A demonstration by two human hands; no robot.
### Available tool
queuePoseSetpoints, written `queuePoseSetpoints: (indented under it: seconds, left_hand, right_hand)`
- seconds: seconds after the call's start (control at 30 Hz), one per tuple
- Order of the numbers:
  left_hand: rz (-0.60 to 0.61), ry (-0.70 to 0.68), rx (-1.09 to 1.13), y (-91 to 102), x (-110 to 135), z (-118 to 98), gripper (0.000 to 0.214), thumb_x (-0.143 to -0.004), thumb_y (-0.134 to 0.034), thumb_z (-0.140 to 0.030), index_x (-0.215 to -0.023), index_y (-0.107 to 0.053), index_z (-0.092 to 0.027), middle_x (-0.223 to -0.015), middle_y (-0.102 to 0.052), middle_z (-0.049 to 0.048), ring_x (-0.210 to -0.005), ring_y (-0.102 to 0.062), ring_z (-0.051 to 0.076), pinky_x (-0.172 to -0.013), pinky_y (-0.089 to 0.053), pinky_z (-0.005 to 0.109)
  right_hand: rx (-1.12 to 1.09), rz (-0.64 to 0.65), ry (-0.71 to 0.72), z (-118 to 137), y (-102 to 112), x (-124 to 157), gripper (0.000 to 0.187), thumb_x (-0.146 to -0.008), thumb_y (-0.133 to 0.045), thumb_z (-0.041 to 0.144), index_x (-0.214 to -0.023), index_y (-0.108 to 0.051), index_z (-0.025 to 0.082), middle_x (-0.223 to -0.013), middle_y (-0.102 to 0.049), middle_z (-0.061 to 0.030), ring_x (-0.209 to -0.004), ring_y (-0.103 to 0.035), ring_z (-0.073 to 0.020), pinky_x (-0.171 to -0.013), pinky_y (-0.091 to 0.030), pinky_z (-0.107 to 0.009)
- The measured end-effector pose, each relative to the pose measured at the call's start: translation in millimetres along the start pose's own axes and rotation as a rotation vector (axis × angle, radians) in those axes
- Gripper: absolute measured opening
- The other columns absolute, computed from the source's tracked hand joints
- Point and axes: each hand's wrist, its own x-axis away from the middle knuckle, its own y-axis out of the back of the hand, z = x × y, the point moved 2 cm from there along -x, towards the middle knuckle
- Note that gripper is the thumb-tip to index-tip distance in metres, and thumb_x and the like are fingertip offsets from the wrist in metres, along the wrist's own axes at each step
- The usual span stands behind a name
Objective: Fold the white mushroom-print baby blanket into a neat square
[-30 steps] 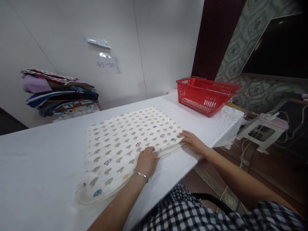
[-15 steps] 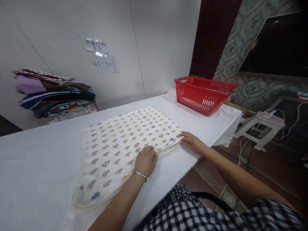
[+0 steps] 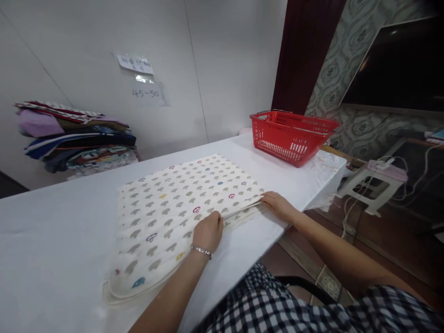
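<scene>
A folded cream cloth (image 3: 180, 199) with grey, red, blue and yellow mushroom prints lies flat on the white-covered table (image 3: 62, 240). My left hand (image 3: 208, 230), with a bracelet at the wrist, is closed on the middle of the cloth's near edge. At the near right corner, my right hand (image 3: 277, 206) pinches the same edge between thumb and fingers. Between the hands the upper layer is lifted a little, and a lower printed layer shows beneath it.
A red plastic basket (image 3: 291, 138) stands on the table's far right end. To the far left is a pile of folded clothes (image 3: 79, 138). Paper notes (image 3: 145, 94) are stuck on the wall. Beyond the table's right end, a white stool (image 3: 373, 182) carries cables.
Both hands have closed on the cloth's near edge and raised its upper layer slightly, so more of the layer beneath shows. The left fingers have curled tighter.
</scene>
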Motion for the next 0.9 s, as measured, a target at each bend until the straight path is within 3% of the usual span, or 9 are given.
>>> queuePoseSetpoints:
  seconds: [0.13, 0.27, 0.37, 0.43, 0.63, 0.9]
  left_hand:
    - [0.015, 0.058, -0.007, -0.8, -1.8, 2.1, 0.019, -0.09, -0.031, -0.034, -0.089, -0.047, -0.023, -0.071, -0.063, 0.0004, -0.067, -0.059, 0.017, -0.054, -0.029, 0.027]
    - [0.02, 0.067, -0.014, -0.2, -1.4, 2.4, 0.021, -0.09, -0.03, -0.036, -0.088, -0.046, -0.023, -0.069, -0.063, 0.0005, -0.067, -0.061, 0.018, -0.054, -0.029, 0.026]
    - [0.021, 0.07, -0.012, 0.2, -0.8, 2.3, 0.022, -0.09, -0.029, -0.036, -0.089, -0.047, -0.023, -0.07, -0.064, 0.0009, -0.067, -0.061, 0.018, -0.054, -0.029, 0.026]
    - [0.024, 0.072, -0.013, 0.3, -0.4, 2.1, 0.021, -0.09, -0.029, -0.035, -0.09, -0.047, -0.023, -0.071, -0.064, 0.0013, -0.068, -0.061, 0.018, -0.054, -0.029, 0.026]
    - [0.024, 0.067, -0.012, 1.9, 0.4, 1.3, 0.022, -0.09, -0.029, -0.036, -0.088, -0.047, -0.023, -0.071, -0.064, 0.0008, -0.067, -0.061, 0.018, -0.053, -0.029, 0.026]
    - [0.018, 0.044, -0.007, -0.6, 1.9, 2.1, 0.02, -0.09, -0.03, -0.034, -0.086, -0.047, -0.023, -0.071, -0.064, 0.0001, -0.067, -0.061, 0.017, -0.052, -0.028, 0.026]
  right_hand:
    - [0.078, -0.032, 0.026, 5.4, -0.5, 5.3, 0.017, -0.089, -0.041, 0.017, -0.094, -0.057, 0.018, -0.113, -0.058, -0.0101, -0.108, -0.05, -0.0201, -0.09, -0.044, -0.04]
    - [0.128, -0.146, 0.027, 20.1, -3.1, 12.8, 0.017, -0.085, -0.042, 0.012, -0.085, -0.058, 0.018, -0.129, -0.049, -0.0106, -0.126, -0.034, -0.023, -0.098, -0.036, -0.046]
    - [0.183, -0.109, 0.054, 31.2, -7.5, 15.9, 0.018, -0.081, -0.046, 0.011, -0.084, -0.061, 0.019, -0.136, -0.041, -0.0079, -0.132, -0.023, -0.0255, -0.102, -0.028, -0.05]
    - [0.243, -0.071, -0.001, 32.5, -9.0, 15.3, 0.019, -0.081, -0.047, 0.011, -0.086, -0.064, 0.019, -0.138, -0.039, -0.0076, -0.134, -0.019, -0.0264, -0.103, -0.023, -0.051]
    - [0.42, -0.017, -0.214, 18.8, -2.8, 10.5, 0.017, -0.083, -0.051, 0.022, -0.091, -0.066, 0.018, -0.135, -0.043, -0.0109, -0.132, -0.023, -0.0299, -0.104, -0.019, -0.053]
    - [0.403, 0.132, -0.198, 11.9, -6.0, 15.1, 0.024, -0.082, -0.043, 0.011, -0.083, -0.067, 0.016, -0.133, -0.045, -0.0104, -0.13, -0.027, -0.0285, -0.101, -0.027, -0.048]
